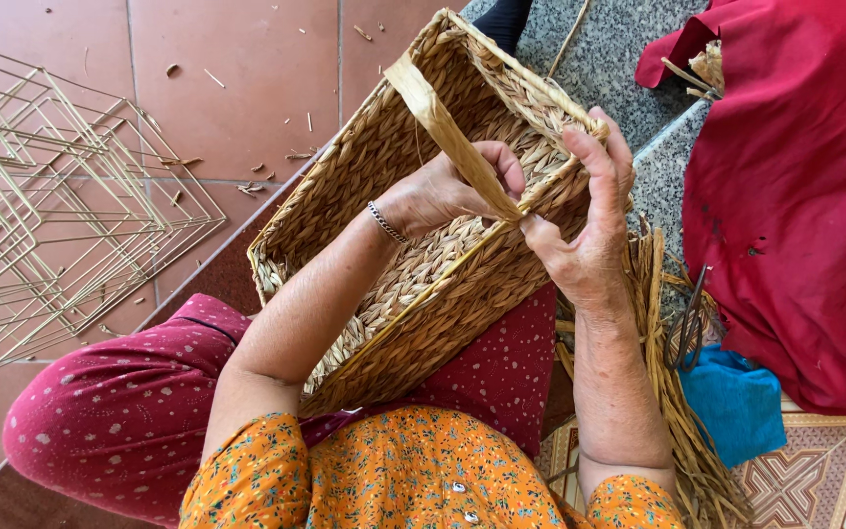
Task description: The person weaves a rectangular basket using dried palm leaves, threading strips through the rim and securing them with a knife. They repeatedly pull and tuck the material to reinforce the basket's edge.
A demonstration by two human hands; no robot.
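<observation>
On the lap, the woven basket (413, 264) lay tilted, walls & base already plaited, w/ only the rim apparently left to bind. Left hand (443, 191) sat inside, pinching a flat fibre strip (443, 122); right hand (589, 225) gripped the rim, fingers curled over. Beyond: loose straw bundle (668, 392), wire frames (51, 206) on floor.
</observation>
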